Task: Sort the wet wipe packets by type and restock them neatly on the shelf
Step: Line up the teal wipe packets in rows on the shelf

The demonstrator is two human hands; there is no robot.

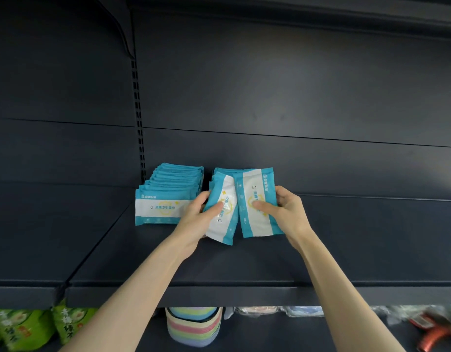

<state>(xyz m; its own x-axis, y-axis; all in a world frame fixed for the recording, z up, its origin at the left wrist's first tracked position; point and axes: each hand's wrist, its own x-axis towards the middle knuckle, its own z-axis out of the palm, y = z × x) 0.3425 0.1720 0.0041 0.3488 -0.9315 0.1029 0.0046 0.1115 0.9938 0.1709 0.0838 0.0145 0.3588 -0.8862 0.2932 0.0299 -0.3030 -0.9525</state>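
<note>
Across the dark shelf (pixel 346 250), well back near the rear panel, two rows of teal-and-white wet wipe packets stand on edge. Leftmost is the long row (pixel 168 194), its front packet facing out with the white band running sideways. Just to its right is the second row (pixel 227 176), shorter, with both hands at its front. From below, two bare forearms reach up to it. At the front of this second row the left hand (pixel 196 219) grips a tilted packet (pixel 223 214), thumb laid across its face and fingers curled behind its left edge; the packet's lower end leans toward the shelf front. Beside it, touching along one edge, the right hand (pixel 283 212) clasps an upright packet (pixel 257 204), thumb on the face, fingers wrapped round the right edge. Below the shelf are green snack bags (pixel 28 329) and a striped basket (pixel 194 326).
</note>
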